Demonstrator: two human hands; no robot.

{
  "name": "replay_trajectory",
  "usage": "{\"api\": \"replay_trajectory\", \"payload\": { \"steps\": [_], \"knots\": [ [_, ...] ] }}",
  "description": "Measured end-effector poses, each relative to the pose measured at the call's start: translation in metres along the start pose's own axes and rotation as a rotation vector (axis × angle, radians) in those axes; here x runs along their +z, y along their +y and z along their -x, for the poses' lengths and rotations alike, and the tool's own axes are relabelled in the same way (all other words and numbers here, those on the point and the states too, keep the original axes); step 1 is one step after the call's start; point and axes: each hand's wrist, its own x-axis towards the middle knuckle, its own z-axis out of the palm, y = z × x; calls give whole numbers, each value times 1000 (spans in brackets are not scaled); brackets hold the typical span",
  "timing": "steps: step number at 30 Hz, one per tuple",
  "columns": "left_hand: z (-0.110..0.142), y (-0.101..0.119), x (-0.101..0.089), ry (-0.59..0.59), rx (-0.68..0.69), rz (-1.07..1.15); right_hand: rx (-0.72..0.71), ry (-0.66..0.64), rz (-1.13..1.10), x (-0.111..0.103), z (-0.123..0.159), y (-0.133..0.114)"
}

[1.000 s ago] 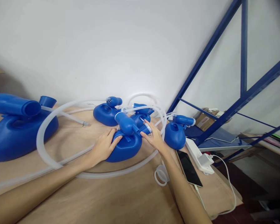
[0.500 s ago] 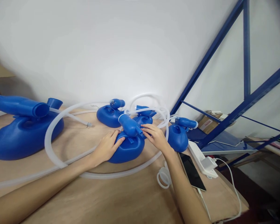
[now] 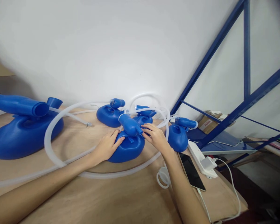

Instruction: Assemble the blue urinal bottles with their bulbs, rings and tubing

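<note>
A blue plastic urinal bottle (image 3: 128,152) lies on the table in front of me, with a blue funnel (image 3: 129,124) resting across its top. My left hand (image 3: 109,143) grips the bottle's left end, thumb over the top and fingers on the far side. Around the small spout end of the funnel, the fingertips of my right hand (image 3: 155,137) are bent, touching it. The right thumb is mostly hidden. A translucent corrugated hose (image 3: 121,175) loops around the bottle on the table.
Similar blue bottles stand at the left (image 3: 21,140), behind (image 3: 107,116) and at the right (image 3: 177,140). Clear plastic rings (image 3: 163,178), a phone (image 3: 192,172) and a power strip (image 3: 198,157) lie at the right. A blue metal rack (image 3: 207,56) stands beyond the table.
Both hands stay at the bottle and funnel. The fingers of my right hand have shifted very slightly at the spout; nothing else has visibly moved.
</note>
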Motion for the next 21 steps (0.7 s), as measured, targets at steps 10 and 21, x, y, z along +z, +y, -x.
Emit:
{"api": "replay_trajectory", "payload": {
  "steps": [10,21],
  "knots": [
    [0,-1,1,-1,1,-7,-6,125,44,7,5,3],
    [-2,0,0,-14,-8,2,30,40,24,0,2,-6]
  ]
}}
